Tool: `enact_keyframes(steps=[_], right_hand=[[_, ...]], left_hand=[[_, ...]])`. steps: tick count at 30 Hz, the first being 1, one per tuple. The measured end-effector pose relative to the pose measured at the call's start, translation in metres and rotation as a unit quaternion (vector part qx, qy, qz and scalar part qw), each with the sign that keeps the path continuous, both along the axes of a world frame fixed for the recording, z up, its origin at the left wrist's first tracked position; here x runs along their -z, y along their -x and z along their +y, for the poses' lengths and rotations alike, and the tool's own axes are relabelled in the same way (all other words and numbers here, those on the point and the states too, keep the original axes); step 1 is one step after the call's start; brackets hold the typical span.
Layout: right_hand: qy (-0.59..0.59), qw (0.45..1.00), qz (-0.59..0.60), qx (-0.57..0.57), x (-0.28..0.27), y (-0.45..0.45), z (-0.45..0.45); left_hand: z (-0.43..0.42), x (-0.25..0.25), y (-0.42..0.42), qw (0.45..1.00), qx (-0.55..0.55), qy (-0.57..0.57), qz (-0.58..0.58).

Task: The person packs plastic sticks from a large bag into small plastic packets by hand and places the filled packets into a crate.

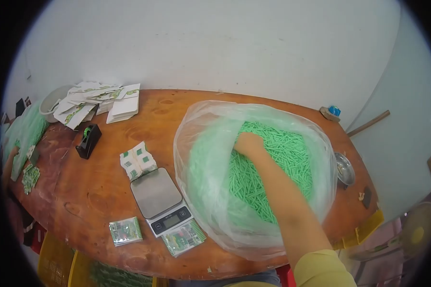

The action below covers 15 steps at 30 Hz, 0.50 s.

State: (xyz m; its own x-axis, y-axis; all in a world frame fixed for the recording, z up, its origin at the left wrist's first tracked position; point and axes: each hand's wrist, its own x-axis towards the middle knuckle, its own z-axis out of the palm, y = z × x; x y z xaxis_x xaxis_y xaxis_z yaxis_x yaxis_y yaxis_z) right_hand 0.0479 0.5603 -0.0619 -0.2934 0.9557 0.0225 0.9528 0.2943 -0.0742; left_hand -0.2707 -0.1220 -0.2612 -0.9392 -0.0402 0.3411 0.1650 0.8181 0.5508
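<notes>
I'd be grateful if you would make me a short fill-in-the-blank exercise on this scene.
1. The right hand reaches into an open plastic bag holding thin sticks whose colour is ____.
2. In the picture, the black tape dispenser stands to the ____ (left or right) of the digital scale.
3. The short sleeve on the reaching arm is coloured ____.

Missing words: green; left; yellow.

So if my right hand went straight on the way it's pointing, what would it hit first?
Probably the bag's far-left wall, just past your right hand; depth is unclear, so the green sticks might come first.
</notes>
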Motion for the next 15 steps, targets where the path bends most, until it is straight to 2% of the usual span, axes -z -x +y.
enact_keyframes(steps=[2,4,6,7,10,11,13,15], right_hand=[[0.007,1.000,0.008,-0.008,0.006,0.010,0.008],[0.014,1.000,-0.003,-0.014,0.017,0.012,0.011],[0.011,0.999,-0.036,-0.024,0.027,0.012,0.016],[0.030,0.999,-0.033,-0.028,0.023,0.007,0.017],[0.100,0.993,-0.035,-0.048,-0.010,-0.018,-0.002],[0.125,0.989,-0.040,-0.060,-0.021,-0.033,-0.006],[0.057,0.984,0.031,-0.166,-0.016,-0.076,-0.006],[0.121,0.964,0.148,-0.185,-0.013,-0.097,-0.024]], left_hand=[[-0.009,-0.003,0.009,0.997,0.024,-0.074,0.020],[0.002,-0.013,0.005,0.994,0.058,-0.089,0.033],[0.055,-0.051,-0.031,0.989,0.070,-0.129,0.021],[0.070,-0.058,-0.040,0.978,0.117,-0.165,0.046],[0.116,-0.116,-0.078,0.944,0.274,-0.091,0.160],[0.139,-0.144,-0.093,0.929,0.290,-0.081,0.217],[0.160,-0.148,-0.109,0.920,0.316,-0.203,0.116],[0.218,-0.177,-0.147,0.873,0.364,-0.319,0.052]])
